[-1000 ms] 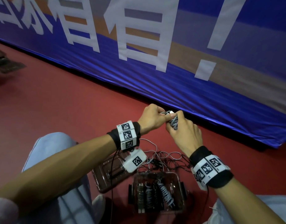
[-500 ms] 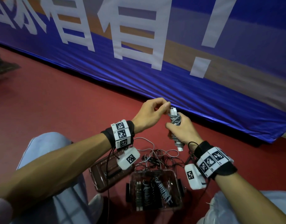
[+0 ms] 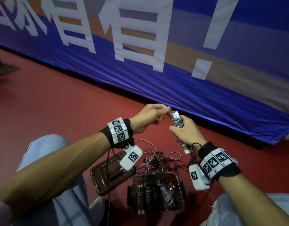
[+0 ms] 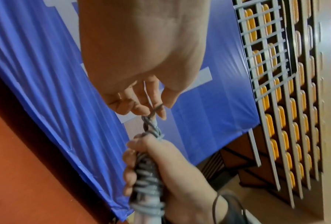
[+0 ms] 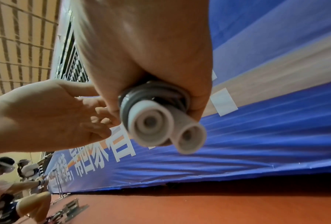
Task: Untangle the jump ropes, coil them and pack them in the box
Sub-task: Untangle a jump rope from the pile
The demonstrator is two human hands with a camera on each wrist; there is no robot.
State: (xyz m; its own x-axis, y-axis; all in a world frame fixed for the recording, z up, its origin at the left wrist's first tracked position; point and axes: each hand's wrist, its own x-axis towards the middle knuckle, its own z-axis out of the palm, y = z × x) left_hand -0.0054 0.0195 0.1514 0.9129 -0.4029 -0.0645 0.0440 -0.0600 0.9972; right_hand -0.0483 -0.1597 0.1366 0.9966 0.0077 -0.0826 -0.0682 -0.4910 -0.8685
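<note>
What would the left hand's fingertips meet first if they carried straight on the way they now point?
Probably the top end of the wound grey jump rope gripped by the right hand; the left hand already pinches its cord there.

- Both forearms reach forward from the bottom of the head view, bare to the wrist, converging near the middle.
- Each wrist wears a black band with white marker squares, and a small white camera hangs beneath each.
- The right hand point(image 3: 186, 133) is a fist turned upright, fingers and thumb wrapped around a coiled rope point(image 3: 178, 122) whose white handles stick out above and below.
- The left hand point(image 3: 147, 118) is raised just beside it, palm down, wrist bent.
- Its thumb and fingertips point(image 4: 141, 109) pinch the loose cord end at the top of the coil; the other fingers are curled in.
</note>
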